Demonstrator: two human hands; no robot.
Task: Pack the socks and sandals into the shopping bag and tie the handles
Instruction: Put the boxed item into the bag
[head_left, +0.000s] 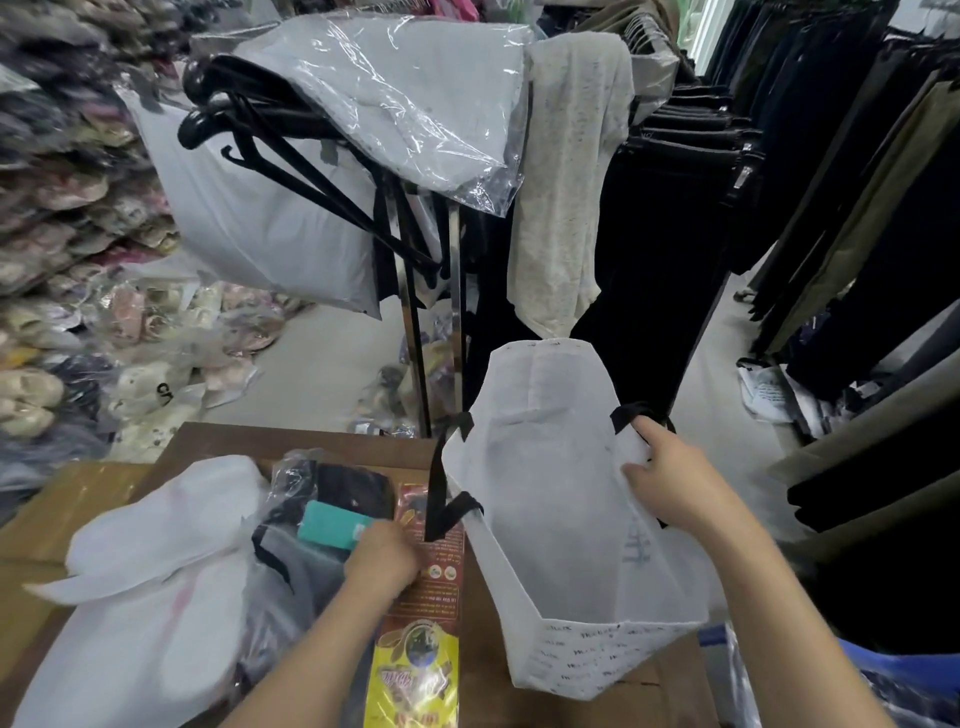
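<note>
A white shopping bag (566, 535) with black handles stands open on a brown cardboard surface (306, 441). My right hand (670, 478) grips the bag's right rim beside one black handle and holds the mouth wide. My left hand (382, 558) is closed on a clear plastic packet of socks (322, 514), dark with a teal band, lying left of the bag. A red and yellow printed packet (421, 618) lies flat between my left hand and the bag. A white plastic-wrapped bundle (140, 587) sits at the far left; I cannot see what is inside it.
A metal clothes rack (410, 332) with black hangers and plastic-covered garments stands just behind the cardboard. Dark trousers hang in rows at the right. Piles of bagged shoes (156, 332) cover the floor and shelves at the left. A blue object (878, 670) sits at the lower right.
</note>
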